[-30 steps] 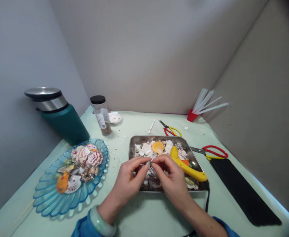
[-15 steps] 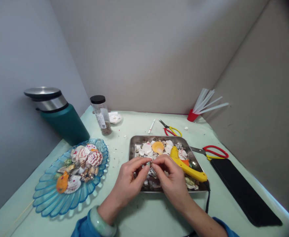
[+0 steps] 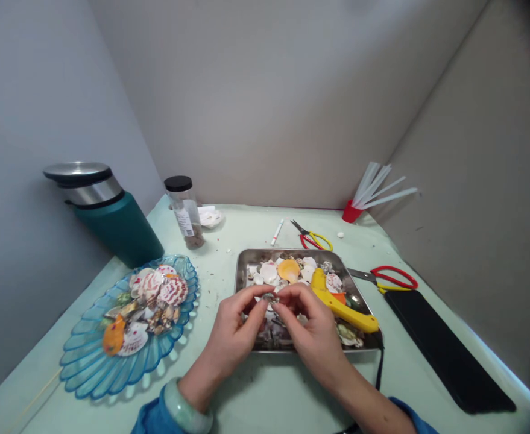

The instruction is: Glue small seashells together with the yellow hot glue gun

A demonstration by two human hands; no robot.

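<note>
Above the near half of a metal tray [image 3: 241, 271], my left hand [image 3: 235, 322] and my right hand [image 3: 314, 325] meet fingertip to fingertip. Both pinch a small greyish shell [image 3: 271, 297], partly covered by the fingers. Beneath them the tray holds many shells, among them an orange scallop shell [image 3: 289, 270] and a white one [image 3: 269, 273]. A yellow glue gun [image 3: 348, 314] lies across the tray's right side, just beyond my right hand, its black cord hanging over the near edge.
At left stand a blue scalloped plate [image 3: 81, 374] of shells, a teal bottle [image 3: 117, 229] and a black-lidded jar [image 3: 187, 217]. Small scissors [image 3: 312, 235], larger scissors [image 3: 394, 277], a black slab [image 3: 448, 352] and a red cup [image 3: 351, 212] of glue sticks lie behind and right.
My fingertips have shifted slightly and spread a little around the small shell, turning it so more of it shows. The camera view has moved slightly; the table items stay put.
</note>
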